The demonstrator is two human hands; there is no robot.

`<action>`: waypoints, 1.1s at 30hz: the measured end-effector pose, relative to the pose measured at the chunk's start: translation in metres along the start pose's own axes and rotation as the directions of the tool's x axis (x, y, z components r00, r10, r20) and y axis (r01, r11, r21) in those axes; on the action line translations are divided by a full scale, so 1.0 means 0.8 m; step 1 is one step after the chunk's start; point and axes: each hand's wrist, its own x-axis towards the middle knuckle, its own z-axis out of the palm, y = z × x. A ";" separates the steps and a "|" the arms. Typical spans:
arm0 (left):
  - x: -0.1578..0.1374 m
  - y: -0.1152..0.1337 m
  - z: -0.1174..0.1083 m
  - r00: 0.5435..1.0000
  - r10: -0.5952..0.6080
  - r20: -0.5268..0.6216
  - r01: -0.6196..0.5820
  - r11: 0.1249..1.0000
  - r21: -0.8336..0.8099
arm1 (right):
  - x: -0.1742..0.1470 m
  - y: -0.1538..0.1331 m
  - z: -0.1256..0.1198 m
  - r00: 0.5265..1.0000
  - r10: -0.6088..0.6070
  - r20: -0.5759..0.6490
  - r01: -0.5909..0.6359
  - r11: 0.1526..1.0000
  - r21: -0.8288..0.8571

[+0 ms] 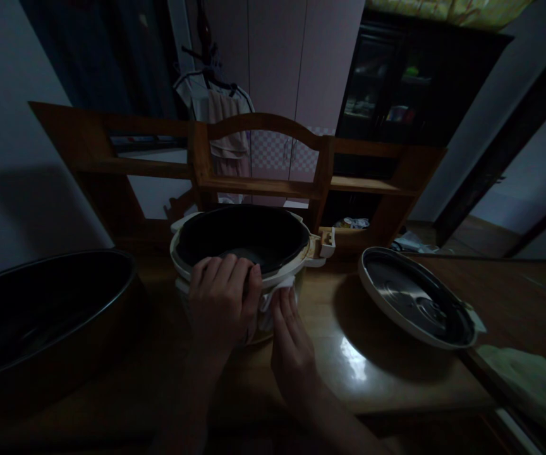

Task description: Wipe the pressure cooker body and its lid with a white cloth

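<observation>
A rice cooker (296, 259) with a pale rim and a dark inner pot stands without its lid on the wooden table. My left hand (224, 296) is closed over the near rim, fingers bent over the inside edge. Against the cooker's outer wall, just below the rim, my right hand (294, 341) presses a white cloth (273, 296), its fingers held together. Part of the cooker's front is hidden behind both hands. The hinge bracket (327, 242) sticks out at its right side.
The detached lid (415, 297) lies at the right with its metal inside facing up. At the left is a large dark basin (126, 278). A wooden shelf frame (263, 186) rises behind the cooker. Pale fabric (529, 379) lies at the lower right.
</observation>
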 end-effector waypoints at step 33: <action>0.000 0.001 -0.001 0.999 -0.024 0.038 0.024 1.000 0.001 | -0.008 0.028 -0.007 0.986 -0.092 0.135 0.087 0.995 0.042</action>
